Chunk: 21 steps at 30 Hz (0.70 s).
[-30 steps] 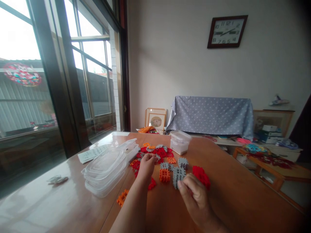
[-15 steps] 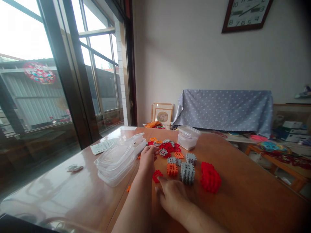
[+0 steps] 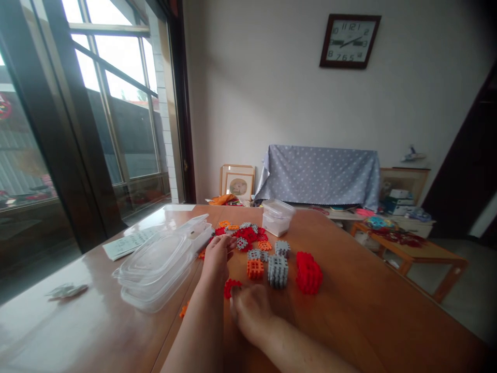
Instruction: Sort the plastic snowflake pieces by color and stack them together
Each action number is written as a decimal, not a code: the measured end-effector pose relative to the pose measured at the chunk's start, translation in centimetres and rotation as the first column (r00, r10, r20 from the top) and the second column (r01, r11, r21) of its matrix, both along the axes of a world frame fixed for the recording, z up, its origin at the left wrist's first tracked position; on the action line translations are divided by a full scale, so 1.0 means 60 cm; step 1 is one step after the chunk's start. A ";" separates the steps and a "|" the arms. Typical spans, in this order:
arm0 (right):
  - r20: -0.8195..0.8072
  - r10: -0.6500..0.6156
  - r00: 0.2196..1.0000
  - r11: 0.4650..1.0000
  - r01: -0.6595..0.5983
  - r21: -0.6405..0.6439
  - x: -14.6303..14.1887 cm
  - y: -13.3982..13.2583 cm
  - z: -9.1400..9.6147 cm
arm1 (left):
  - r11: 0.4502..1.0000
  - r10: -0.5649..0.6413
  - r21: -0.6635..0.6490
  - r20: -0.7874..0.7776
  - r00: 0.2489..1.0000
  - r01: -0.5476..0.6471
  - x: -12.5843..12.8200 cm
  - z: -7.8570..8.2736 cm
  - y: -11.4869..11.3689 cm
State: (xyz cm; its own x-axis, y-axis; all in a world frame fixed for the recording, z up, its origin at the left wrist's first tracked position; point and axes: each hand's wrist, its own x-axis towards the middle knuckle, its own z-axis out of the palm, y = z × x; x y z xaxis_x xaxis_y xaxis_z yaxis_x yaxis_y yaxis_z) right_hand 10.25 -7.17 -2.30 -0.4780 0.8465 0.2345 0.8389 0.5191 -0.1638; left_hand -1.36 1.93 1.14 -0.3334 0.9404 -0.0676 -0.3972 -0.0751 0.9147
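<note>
My left hand (image 3: 216, 255) reaches forward over the wooden table (image 3: 349, 321), its fingers stretched out and touching the near edge of a pile of red, grey and orange waffle pieces (image 3: 245, 235). My right hand (image 3: 249, 312) lies low on the table, blurred, with its fingertips at a loose red piece (image 3: 231, 286); its grip is unclear. Beyond it stand an orange piece (image 3: 255, 268), a grey stack (image 3: 278, 270) and a red stack (image 3: 308, 272), all untouched. A smaller grey block (image 3: 282, 247) sits behind them.
Stacked clear plastic tubs and lids (image 3: 155, 264) lie left of my left arm, with a printed sheet (image 3: 130, 242) behind them. A small clear lidded box (image 3: 276, 216) stands past the pile. One orange piece (image 3: 183, 310) lies by my left forearm. A low side table (image 3: 411, 248) stands to the right.
My right hand has left the grey stack, now standing alone, and moved left and nearer to the loose red piece. My left hand stays at the pile. The view has swung.
</note>
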 end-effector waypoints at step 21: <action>-0.896 -0.389 -0.214 0.883 -0.364 -0.296 0.161 -0.042 0.038 | 0.681 -0.676 0.171 -0.228 0.701 0.712 0.072 0.034 -0.086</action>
